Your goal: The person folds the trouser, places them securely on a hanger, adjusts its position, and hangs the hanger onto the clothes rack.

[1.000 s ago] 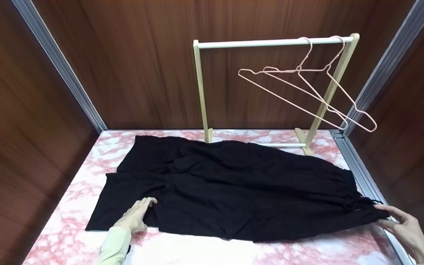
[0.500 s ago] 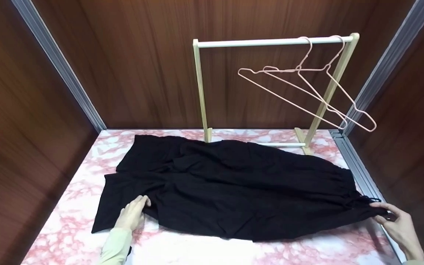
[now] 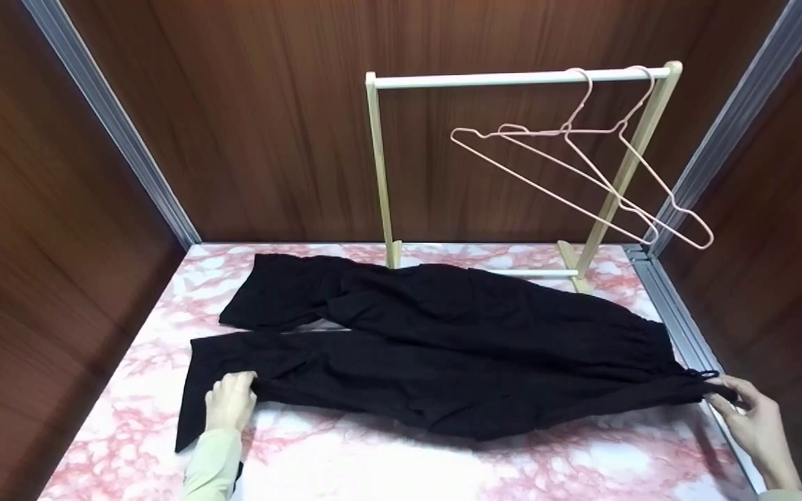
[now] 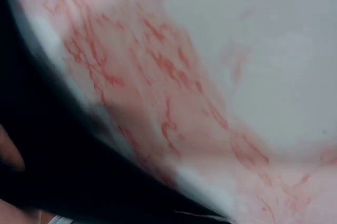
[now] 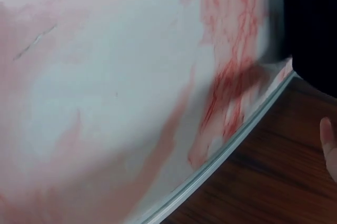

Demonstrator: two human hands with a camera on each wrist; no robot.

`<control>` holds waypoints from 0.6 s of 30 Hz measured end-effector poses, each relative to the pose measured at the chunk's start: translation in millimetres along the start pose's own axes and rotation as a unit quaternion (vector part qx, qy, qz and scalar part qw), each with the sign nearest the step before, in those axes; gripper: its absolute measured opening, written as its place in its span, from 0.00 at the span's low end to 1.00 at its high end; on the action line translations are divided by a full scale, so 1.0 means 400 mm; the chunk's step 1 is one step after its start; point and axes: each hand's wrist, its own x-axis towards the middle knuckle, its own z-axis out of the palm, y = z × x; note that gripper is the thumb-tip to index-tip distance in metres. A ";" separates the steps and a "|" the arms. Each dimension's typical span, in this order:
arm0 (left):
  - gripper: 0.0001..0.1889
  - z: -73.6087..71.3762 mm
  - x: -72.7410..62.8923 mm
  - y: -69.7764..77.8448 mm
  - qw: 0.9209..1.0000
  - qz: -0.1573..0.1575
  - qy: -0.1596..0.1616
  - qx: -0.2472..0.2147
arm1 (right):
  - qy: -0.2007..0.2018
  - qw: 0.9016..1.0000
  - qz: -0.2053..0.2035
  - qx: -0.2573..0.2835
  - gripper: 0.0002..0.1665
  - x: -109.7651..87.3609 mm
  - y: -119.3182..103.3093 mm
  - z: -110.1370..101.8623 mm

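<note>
Black trousers (image 3: 457,341) lie lengthwise across the table, their two legs pointing left and the gathered waist with a drawstring (image 3: 702,374) at the right. My left hand (image 3: 230,402) grips the near leg's front edge a little above the hem, and that edge is lifted off the table. At the waist's near corner, my right hand (image 3: 752,421) pinches the fabric between thumb and fingers and holds it raised. The left wrist view has the dark cloth (image 4: 79,166) with fingers partly at the edge. In the right wrist view one fingertip (image 5: 329,145) shows beside the cloth (image 5: 313,29).
Behind the trousers stands a rack (image 3: 470,81) with two pink hangers (image 3: 547,184) (image 3: 672,198) toward its right end. Brown panels (image 3: 269,139) enclose the back and sides. A metal rail (image 3: 679,313) runs along the right edge of the pink marbled table (image 3: 345,473).
My left hand has moved from touching the cloth to gripping it, drawing the near leg left and toward me. A gap has opened between the legs. My right hand has shifted slightly left.
</note>
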 end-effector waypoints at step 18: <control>0.14 -0.092 0.076 -0.005 0.986 -0.031 0.163 0.001 | 0.131 0.972 0.150 0.128 0.14 0.063 -0.080 0.064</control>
